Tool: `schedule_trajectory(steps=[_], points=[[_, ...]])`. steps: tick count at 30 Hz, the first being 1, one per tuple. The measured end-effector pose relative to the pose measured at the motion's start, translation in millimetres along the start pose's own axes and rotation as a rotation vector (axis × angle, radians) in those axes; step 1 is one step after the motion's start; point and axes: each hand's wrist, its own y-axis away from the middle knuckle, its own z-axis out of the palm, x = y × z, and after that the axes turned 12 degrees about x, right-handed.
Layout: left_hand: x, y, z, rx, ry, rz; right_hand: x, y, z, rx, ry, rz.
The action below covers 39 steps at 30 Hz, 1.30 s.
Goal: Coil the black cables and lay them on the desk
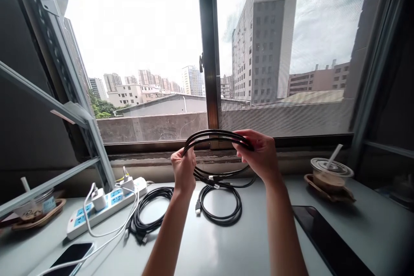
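A looped black cable [213, 133] is held up between both hands, above the table and in front of the window. My left hand [184, 168] is closed around the left side of the loops. My right hand [258, 151] grips their right side. The lower loops hang between the hands, with light-coloured connector ends near their middle. Below them on the table lies a coiled black cable [238, 213] with a USB-type plug at its left. Another black coil [140, 222] rests beside my left forearm, which hides part of it.
On the grey table [207, 252], a white power strip [110, 207] with plugged-in chargers and a phone [69, 258] are at left. A black tablet-like slab [330, 241] and a drink cup [331, 174] are at right. Another cup [35, 209] stands far left, behind metal shelf bars.
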Motion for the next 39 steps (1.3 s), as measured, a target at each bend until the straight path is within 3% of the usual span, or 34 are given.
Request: schedule_trajectory(steps=[4, 9, 11, 16, 20, 25, 28, 32, 36, 39], points=[[5, -3, -0.9, -0.003, 0.087, -0.096, 2, -3, -1, -0.162, -0.001, 0.083], [11, -8, -4.3, -0.038, 0.153, -0.212, -4, -4, -16, -0.395, -0.011, 0.144], [14, -8, -4.8, -0.060, 0.186, -0.283, -4, -5, -22, -0.418, 0.018, 0.153], [17, 1, 1.2, -0.112, 0.237, -0.374, -2, -6, -22, -0.210, -0.143, 0.220], [8, 9, 7.8, -0.172, 0.088, -0.317, -6, -2, -18, 0.017, -0.263, 0.267], [-11, 12, 11.6, -0.264, -0.264, -0.212, -18, 2, -14, 0.243, -0.372, 0.162], [-17, 16, 13.2, -0.332, -0.369, -0.270, -22, 5, -6, 0.367, -0.433, 0.083], [-20, 22, 12.9, -0.474, -0.425, -0.353, -19, 8, 9, 0.388, -0.522, 0.029], [-18, 20, 9.0, -0.699, -0.412, -0.396, -16, 9, 23, 0.293, -0.626, 0.158], [-15, 14, 7.0, -0.641, -0.312, -0.310, -16, 8, 27, 0.127, -0.678, 0.346]])
